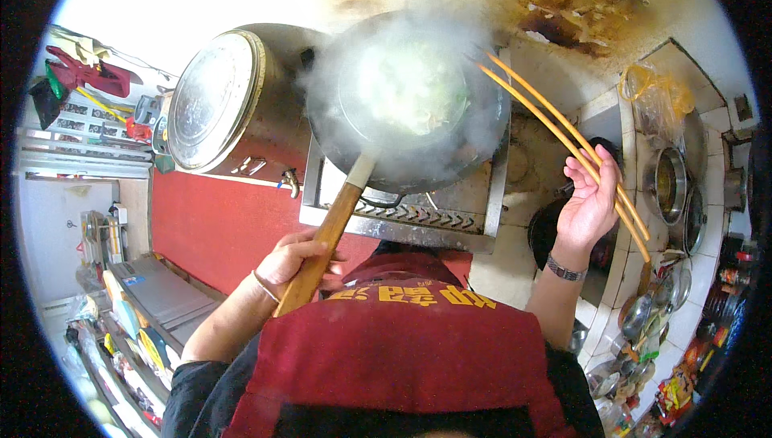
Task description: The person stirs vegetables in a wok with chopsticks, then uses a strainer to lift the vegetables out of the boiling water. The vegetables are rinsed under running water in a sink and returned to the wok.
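My left hand (300, 262) grips the flat wooden handle (335, 221) of a wide round strainer or pan whose head rests in a large dark wok (395, 182). Pale green food (416, 91) shows inside it, blurred by thick steam, so its kind is unclear. With my right hand (591, 197) I hold a pair of long wooden cooking chopsticks (555, 115). Their tips are over the wok's right side, in the steam, and appear apart from the food. The wok sits on a metal stove (398, 221) in front of me.
Left of the wok stands a large lidded metal pot (217, 100) with a tap (291, 182). A tiled counter at right holds a metal pot (668, 185) and several bowls (639, 317). Below my right hand is a dark pan (546, 227). Shelves (132, 365) stand at lower left.
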### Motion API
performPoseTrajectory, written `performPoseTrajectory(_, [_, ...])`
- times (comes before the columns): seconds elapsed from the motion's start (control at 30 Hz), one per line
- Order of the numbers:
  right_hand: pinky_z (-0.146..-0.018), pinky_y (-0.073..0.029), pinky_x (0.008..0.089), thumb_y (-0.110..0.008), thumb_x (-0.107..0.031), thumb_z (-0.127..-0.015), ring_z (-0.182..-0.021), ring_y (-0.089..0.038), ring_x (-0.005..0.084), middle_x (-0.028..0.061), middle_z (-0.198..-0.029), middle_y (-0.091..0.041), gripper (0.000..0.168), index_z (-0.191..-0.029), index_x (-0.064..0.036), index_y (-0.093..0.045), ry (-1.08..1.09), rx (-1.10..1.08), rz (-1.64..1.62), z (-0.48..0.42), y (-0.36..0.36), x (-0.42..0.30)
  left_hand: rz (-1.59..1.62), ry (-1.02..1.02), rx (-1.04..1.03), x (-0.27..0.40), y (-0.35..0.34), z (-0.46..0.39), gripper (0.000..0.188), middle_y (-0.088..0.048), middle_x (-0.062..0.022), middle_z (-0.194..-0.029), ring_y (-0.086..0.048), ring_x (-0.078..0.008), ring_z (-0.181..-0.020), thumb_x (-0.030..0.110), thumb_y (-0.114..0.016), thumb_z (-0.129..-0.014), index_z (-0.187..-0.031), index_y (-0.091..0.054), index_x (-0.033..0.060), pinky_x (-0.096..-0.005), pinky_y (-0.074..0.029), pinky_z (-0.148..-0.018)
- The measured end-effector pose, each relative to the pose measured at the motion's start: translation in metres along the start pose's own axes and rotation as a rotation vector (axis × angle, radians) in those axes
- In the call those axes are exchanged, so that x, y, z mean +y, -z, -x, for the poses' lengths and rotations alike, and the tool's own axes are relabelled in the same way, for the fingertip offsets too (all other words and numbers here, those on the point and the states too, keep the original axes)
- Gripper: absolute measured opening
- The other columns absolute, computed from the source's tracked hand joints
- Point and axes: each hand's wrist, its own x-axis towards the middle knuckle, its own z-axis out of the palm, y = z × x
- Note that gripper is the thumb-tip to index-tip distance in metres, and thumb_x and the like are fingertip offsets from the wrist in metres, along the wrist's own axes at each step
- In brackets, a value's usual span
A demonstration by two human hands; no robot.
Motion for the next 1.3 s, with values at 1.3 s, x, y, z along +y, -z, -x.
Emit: performPoseTrajectory(1.3, [-0.055,-0.053,0.0299,-0.050,-0.017,-0.090,-0.060,-0.062,0.0234,0.0187,-0.084,-0.060,0.027,-0.100,0.007,-0.056,0.247,0.145,0.116,0.137,-0.015,-0.048,0.165,-0.003,-0.682,0.065,0.103,0.089,0.057,-0.040,-0.0057,-0.065,-0.037,-0.0057,-0.042,0.002,-0.058,-0.081,-0.130,-0.029,-0.0019,-0.0227,-0.038,-0.036])
